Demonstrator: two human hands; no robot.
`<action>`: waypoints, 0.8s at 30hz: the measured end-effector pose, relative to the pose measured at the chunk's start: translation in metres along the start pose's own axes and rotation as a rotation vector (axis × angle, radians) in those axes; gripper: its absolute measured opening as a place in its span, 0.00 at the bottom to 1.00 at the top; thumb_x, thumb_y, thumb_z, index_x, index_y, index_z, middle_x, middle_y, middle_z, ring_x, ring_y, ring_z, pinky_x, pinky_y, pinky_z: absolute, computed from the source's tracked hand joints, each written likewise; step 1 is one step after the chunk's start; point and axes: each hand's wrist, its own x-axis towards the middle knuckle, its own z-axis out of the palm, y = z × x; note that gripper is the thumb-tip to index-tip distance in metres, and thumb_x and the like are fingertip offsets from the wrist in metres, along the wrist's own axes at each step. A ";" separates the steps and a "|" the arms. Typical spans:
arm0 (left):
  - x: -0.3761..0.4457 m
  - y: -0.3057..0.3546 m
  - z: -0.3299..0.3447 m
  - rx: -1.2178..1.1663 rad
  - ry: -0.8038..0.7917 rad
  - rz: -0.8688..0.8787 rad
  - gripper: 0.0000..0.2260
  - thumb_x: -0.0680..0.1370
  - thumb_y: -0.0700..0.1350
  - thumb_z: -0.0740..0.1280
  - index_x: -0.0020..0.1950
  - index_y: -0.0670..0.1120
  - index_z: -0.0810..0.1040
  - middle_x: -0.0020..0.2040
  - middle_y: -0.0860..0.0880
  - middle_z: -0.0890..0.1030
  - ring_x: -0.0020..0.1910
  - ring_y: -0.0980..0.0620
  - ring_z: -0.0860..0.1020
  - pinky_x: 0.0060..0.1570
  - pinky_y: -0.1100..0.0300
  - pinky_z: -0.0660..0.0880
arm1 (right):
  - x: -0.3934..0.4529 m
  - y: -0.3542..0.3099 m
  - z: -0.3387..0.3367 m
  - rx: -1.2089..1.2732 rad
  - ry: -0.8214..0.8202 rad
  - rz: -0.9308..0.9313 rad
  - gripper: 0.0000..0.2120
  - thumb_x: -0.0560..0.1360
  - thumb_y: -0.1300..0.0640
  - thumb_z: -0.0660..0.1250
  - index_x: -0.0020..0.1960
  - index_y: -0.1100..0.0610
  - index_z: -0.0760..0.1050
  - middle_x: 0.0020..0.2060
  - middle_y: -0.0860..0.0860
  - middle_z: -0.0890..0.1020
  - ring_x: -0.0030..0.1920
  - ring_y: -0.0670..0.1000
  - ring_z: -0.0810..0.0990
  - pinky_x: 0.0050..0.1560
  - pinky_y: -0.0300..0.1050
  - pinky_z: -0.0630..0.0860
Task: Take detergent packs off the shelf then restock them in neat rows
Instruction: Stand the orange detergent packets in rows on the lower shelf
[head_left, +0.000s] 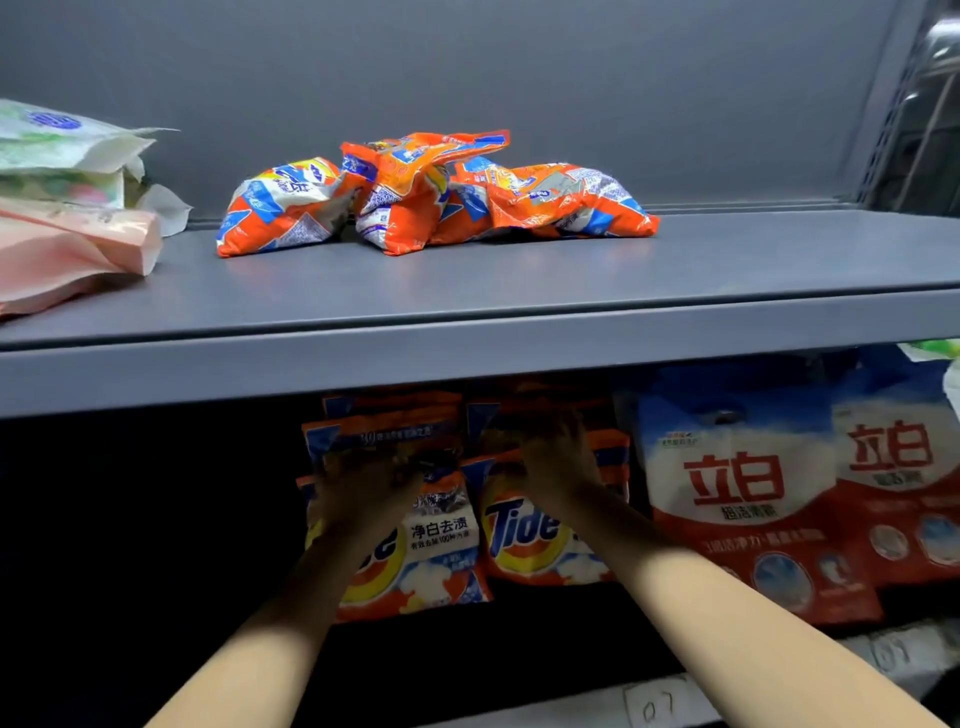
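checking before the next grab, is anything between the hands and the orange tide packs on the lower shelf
Nothing visible. The left hand and right hand are already on the upright Tide packs under the upper shelf; whether the fingers have closed is lost in shadow.

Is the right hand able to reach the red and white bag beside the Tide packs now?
Probably yes. The right hand rests on the Tide packs, right beside the red and white bag, with nothing between them.

upper shelf left: pink pouch (67, 249) under green-white pouches (57, 140) | lower front: handwritten label (657, 704)
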 end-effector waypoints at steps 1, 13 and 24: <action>0.003 0.004 -0.003 -0.018 -0.095 -0.020 0.19 0.78 0.58 0.57 0.39 0.47 0.79 0.40 0.49 0.80 0.48 0.49 0.76 0.57 0.53 0.64 | 0.003 0.000 0.004 -0.007 -0.072 0.023 0.18 0.76 0.42 0.62 0.65 0.36 0.69 0.67 0.43 0.72 0.71 0.54 0.63 0.71 0.56 0.57; 0.030 0.005 -0.021 -0.318 -0.441 0.014 0.02 0.79 0.44 0.64 0.49 0.46 0.74 0.42 0.48 0.77 0.38 0.52 0.76 0.44 0.59 0.75 | 0.008 0.009 -0.014 0.178 -0.087 0.150 0.16 0.82 0.53 0.52 0.65 0.52 0.72 0.64 0.52 0.75 0.70 0.57 0.65 0.72 0.60 0.53; 0.006 0.003 -0.010 0.006 0.289 0.047 0.12 0.79 0.48 0.61 0.61 0.54 0.78 0.65 0.47 0.75 0.69 0.43 0.65 0.68 0.33 0.52 | -0.041 0.015 -0.021 0.267 0.093 -0.002 0.06 0.75 0.53 0.66 0.46 0.54 0.78 0.45 0.49 0.80 0.44 0.50 0.80 0.40 0.44 0.78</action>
